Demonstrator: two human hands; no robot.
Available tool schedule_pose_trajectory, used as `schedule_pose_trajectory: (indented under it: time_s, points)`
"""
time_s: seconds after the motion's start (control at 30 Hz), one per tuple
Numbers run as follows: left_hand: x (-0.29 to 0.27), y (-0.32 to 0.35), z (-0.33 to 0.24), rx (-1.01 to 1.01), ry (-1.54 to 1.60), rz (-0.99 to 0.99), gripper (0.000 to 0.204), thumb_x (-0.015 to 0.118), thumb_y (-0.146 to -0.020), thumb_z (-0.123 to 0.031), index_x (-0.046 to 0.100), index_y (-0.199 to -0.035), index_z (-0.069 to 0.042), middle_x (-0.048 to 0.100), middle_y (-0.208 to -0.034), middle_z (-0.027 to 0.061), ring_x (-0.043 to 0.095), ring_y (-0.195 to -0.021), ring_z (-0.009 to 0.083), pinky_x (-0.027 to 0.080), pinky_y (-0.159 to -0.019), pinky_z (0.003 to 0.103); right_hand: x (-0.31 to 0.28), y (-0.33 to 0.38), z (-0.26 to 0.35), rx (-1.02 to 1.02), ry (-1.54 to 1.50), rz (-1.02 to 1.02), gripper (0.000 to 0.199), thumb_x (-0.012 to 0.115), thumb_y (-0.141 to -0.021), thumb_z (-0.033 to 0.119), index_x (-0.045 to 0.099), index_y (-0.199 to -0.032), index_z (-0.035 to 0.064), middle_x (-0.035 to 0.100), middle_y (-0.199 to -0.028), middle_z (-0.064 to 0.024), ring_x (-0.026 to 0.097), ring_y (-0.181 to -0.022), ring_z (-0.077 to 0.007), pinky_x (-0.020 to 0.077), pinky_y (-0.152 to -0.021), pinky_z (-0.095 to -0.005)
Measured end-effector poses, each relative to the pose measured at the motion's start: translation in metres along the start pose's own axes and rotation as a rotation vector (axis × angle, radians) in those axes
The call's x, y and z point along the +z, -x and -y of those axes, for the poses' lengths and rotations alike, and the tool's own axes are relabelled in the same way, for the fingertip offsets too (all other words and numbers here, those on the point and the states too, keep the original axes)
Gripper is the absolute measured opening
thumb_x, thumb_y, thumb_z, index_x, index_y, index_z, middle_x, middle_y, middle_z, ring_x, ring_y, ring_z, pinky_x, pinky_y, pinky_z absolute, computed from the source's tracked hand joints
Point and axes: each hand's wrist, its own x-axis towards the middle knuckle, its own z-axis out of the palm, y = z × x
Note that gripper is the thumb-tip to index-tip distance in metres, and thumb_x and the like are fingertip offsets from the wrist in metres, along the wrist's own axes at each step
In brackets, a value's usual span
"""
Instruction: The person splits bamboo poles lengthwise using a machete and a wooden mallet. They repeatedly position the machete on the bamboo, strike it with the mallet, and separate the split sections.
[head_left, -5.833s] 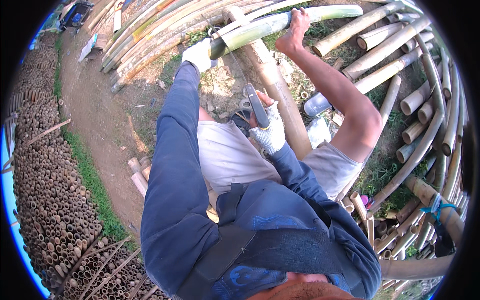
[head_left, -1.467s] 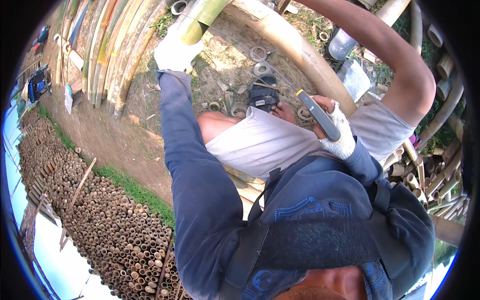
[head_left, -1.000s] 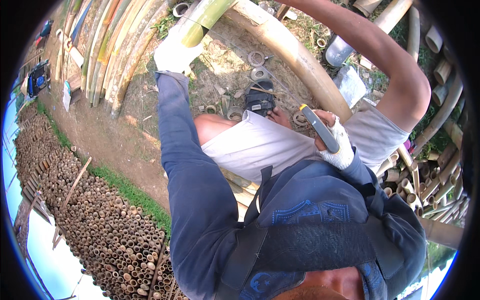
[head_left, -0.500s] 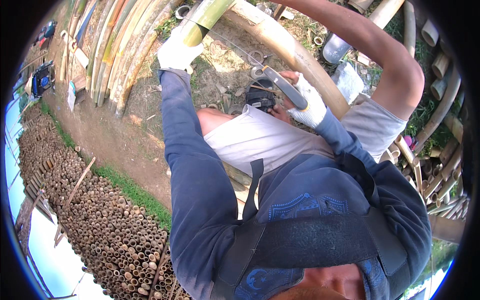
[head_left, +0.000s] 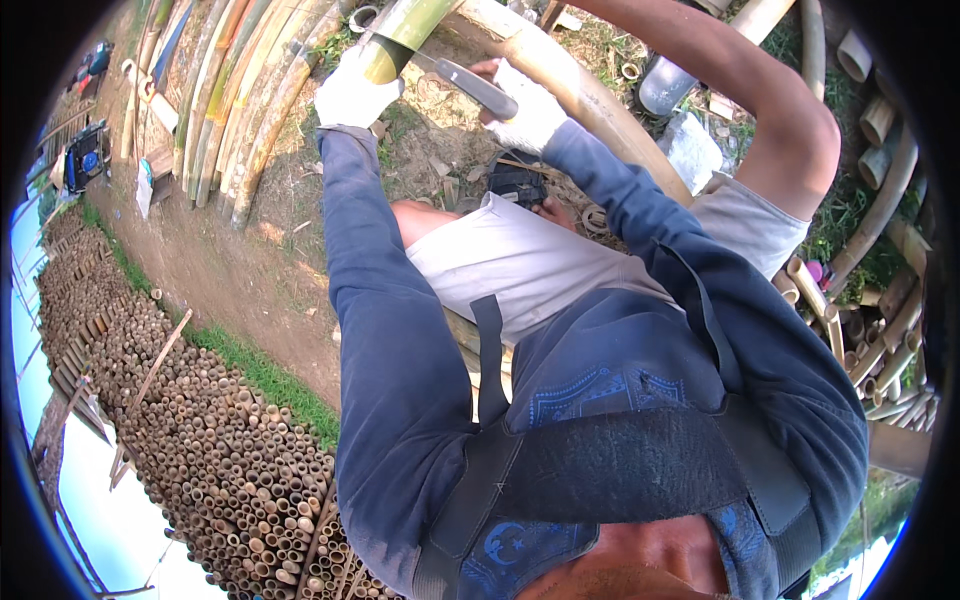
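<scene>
A thick green bamboo pole [head_left: 425, 20] comes down from the top edge. My left hand [head_left: 355, 95], in a white glove, is closed around its lower end. My right hand [head_left: 530, 105], in a white glove with bare fingertips, grips the grey and dark handle [head_left: 478, 88] of a hand saw. The thin saw blade [head_left: 410, 50] lies across the bamboo, just above my left hand. How deep the blade sits in the pole I cannot tell.
A pale thick bamboo log [head_left: 600, 110] slants beyond my right hand. Long bamboo poles [head_left: 240, 110] lie at upper left. A large stack of cut bamboo tubes [head_left: 240, 450] fills the lower left. A dark object [head_left: 515, 180] sits on the ground near my leg.
My right hand has pushed the saw up and left, bringing its handle close to the bamboo. My left hand keeps its hold on the pole in nearly the same place.
</scene>
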Motion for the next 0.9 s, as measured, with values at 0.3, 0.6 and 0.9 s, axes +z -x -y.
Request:
schedule_pose_trajectory:
  time_s: [0.3, 0.6, 0.9]
  points:
    - [0.018, 0.001, 0.012, 0.052, 0.178, -0.108, 0.083, 0.094, -0.069, -0.044, 0.066, -0.140, -0.014, 0.078, -0.123, 0.0130, 0.076, -0.112, 0.0291, 0.060, -0.096, 0.040, -0.040, 0.128, 0.010, 0.040, -0.028, -0.077, 0.043, 0.061, -0.106, 0.018, 0.056, -0.148, 0.0133, 0.068, -0.127, -0.0115, 0.070, -0.112, -0.0196, 0.0571, -0.098, -0.0332]
    - [0.007, -0.001, 0.000, 0.012, 0.074, -0.037, 0.078, 0.092, -0.071, -0.047, 0.067, -0.136, -0.014, 0.077, -0.118, 0.0137, 0.075, -0.110, 0.0348, 0.058, -0.097, 0.044, 0.001, 0.001, 0.005, 0.073, -0.142, 0.042, 0.061, 0.076, -0.090, 0.012, 0.056, -0.147, 0.0149, 0.073, -0.111, -0.0112, 0.073, -0.102, -0.0304, 0.0582, -0.092, -0.0395]
    - [0.008, -0.001, 0.004, -0.017, 0.117, -0.014, 0.083, 0.092, -0.071, -0.048, 0.064, -0.141, -0.015, 0.077, -0.123, 0.0142, 0.075, -0.113, 0.0333, 0.059, -0.097, 0.043, -0.020, 0.116, -0.020, 0.021, 0.027, -0.061, 0.042, 0.060, -0.110, 0.030, 0.057, -0.149, 0.0157, 0.067, -0.119, -0.0097, 0.065, -0.103, -0.0248, 0.0564, -0.101, -0.0408]
